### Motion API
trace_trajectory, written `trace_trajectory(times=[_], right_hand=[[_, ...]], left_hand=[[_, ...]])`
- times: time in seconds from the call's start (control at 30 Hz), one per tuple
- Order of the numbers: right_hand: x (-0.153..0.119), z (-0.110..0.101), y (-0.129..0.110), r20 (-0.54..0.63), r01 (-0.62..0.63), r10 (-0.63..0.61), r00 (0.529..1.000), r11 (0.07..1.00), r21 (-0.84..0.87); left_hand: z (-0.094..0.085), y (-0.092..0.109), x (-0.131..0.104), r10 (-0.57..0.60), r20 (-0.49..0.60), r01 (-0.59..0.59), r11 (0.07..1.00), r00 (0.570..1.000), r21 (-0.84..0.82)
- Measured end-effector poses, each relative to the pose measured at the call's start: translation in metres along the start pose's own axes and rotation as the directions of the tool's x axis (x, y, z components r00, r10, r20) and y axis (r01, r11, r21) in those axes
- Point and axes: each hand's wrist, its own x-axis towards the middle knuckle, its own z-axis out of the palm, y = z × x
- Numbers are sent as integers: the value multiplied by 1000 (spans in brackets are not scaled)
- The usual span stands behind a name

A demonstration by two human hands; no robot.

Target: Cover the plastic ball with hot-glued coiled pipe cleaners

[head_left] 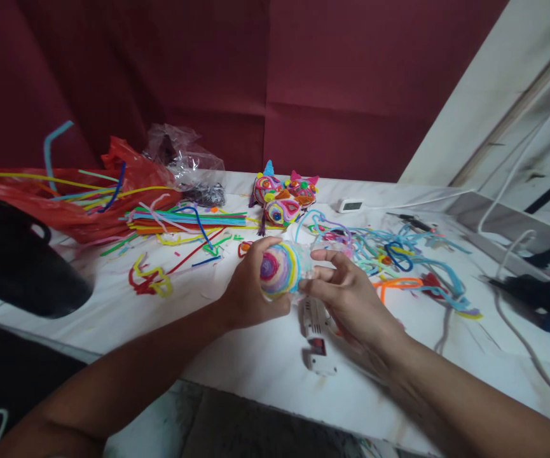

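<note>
A round piece [277, 270] coiled in rings of red, purple, cream, yellow and blue is held up over the table. My left hand [250, 289] grips it from the left, thumb below and fingers above. Clear, crinkled material shows along its right side. There, my right hand [344, 292] has its thumb and fingers bent against the piece's right edge; the pinched spot is too small to make out. Below the hands, a white tool [315, 324], which looks like a glue gun, lies on the white table [250, 375].
Finished colourful fuzzy pieces [284, 197] stand at the back. Pipe cleaners [189, 219] lie left beside a red bag [131, 168]; a tangle [389, 248] lies right. A black container [21, 261] is far left. A small display [350, 205] and white cables [517, 324] are on the right.
</note>
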Motion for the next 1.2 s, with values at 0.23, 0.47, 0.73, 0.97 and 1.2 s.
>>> trace_trajectory(times=[0.23,0.47,0.73,0.97,1.2], right_hand=[[8,-11,7,10,-11,11,1000,999,41],[4,-10,7,-17,1,0,1000,999,48],[13,-11,20,-61,9,-8,998,1000,11],[6,-2,11,-83,-38,40,996,999,19],[3,4,4,-87,-100,104,991,994,45]], left_hand=[[-1,0,2,-141,107,151,985,984,-84],[-3,9,6,-328,203,364,916,922,-171],[-2,10,8,-404,177,436,873,897,-219],[0,10,8,-388,197,423,886,900,-188],[3,8,7,-396,154,421,886,905,-193]])
